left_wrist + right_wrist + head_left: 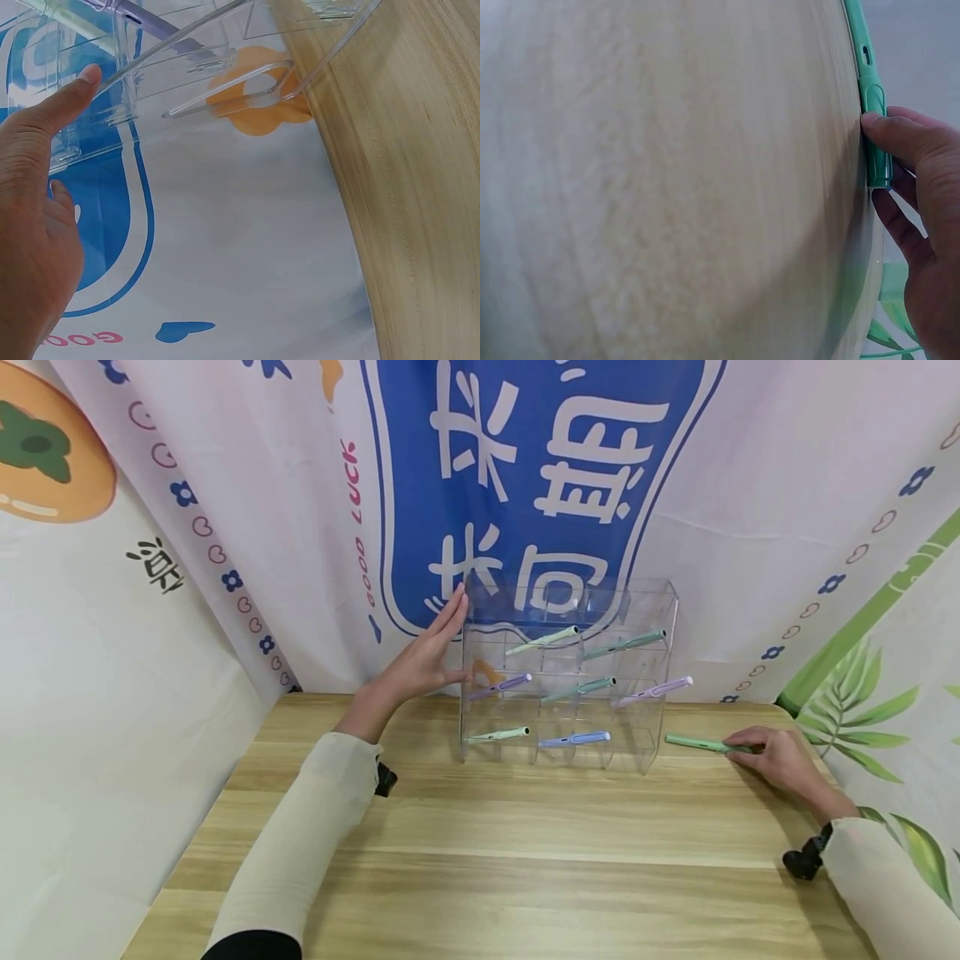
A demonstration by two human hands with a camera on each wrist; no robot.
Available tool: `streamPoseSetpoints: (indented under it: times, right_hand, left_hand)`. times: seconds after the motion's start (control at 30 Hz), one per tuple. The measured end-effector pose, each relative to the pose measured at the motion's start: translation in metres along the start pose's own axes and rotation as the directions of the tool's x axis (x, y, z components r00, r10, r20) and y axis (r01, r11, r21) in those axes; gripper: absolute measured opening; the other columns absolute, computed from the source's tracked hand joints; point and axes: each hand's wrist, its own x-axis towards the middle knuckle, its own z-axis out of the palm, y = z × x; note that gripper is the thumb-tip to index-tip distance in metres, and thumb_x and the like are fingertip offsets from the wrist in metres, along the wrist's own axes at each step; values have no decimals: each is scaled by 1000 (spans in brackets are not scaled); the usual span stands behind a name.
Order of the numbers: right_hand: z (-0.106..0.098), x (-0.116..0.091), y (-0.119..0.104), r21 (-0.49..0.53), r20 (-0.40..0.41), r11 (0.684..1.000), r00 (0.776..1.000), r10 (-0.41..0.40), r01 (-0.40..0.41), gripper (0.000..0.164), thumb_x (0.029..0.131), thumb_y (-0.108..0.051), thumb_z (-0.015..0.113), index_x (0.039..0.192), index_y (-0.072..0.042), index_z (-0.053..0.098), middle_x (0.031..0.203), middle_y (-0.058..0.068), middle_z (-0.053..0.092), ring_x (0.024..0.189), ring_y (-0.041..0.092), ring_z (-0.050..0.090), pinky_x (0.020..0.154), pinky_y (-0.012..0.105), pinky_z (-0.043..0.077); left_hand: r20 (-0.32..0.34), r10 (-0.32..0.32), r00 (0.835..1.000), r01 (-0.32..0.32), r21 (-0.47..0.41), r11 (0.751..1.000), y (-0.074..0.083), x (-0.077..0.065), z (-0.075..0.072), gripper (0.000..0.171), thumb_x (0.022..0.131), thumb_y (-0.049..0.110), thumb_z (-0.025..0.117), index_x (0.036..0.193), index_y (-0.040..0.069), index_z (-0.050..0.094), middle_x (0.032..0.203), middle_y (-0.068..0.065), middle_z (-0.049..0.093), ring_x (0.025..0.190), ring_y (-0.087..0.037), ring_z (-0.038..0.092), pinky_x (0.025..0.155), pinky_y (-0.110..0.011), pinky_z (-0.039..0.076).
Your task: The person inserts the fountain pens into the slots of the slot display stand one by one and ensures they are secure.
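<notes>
A clear acrylic pen rack (645,760) stands on the table near its back edge, with several pens lying tilted in its compartments. My left hand (423,664) rests on the rack's left side, fingers straight along it. In the left wrist view the thumb (75,94) lies against the rack's clear edge, and some fingers are hidden behind. To the right of the rack, my right hand (780,760) pinches a green pen (693,742) by its capped end between thumb and fingers. The right wrist view shows the pen's cap and clip (874,97) close up.
In the rack are light green (551,640), dark green (630,644), teal (585,688), purple (502,685), lilac (660,690), pale green (498,735) and blue (577,740) pens. A printed curtain (300,527) hangs behind the wooden table (525,860).
</notes>
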Motion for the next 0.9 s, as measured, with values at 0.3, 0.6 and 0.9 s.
streamPoseSetpoints:
  times: [0.3,0.6,0.9]
  right_hand:
    - [-2,0,1,-31,35,999,999,14,-13,20,75,2,91,93,-6,85,92,14,81,85,-6,66,66,2,45]
    - [-3,0,1,-21,68,999,997,27,-25,19,77,1,91,93,-7,85,91,12,80,80,-4,65,62,7,46]
    - [-5,-3,1,13,82,1000,997,10,-11,20,78,2,90,94,-9,86,89,9,80,75,0,66,61,10,47]
  left_hand:
    - [2,-7,1000,7,-5,1000,1,0,-1,126,81,5,93,170,4,3,178,2,-17,164,-28,13,105,-41,57]
    - [1,0,1000,0,-11,1000,2,0,-1,125,81,3,92,169,2,3,178,0,-17,164,-28,11,107,-44,55]
    - [-2,-1,1000,1,-17,1000,3,1,-1,125,80,0,92,169,1,4,178,-1,-17,164,-30,11,107,-50,55]
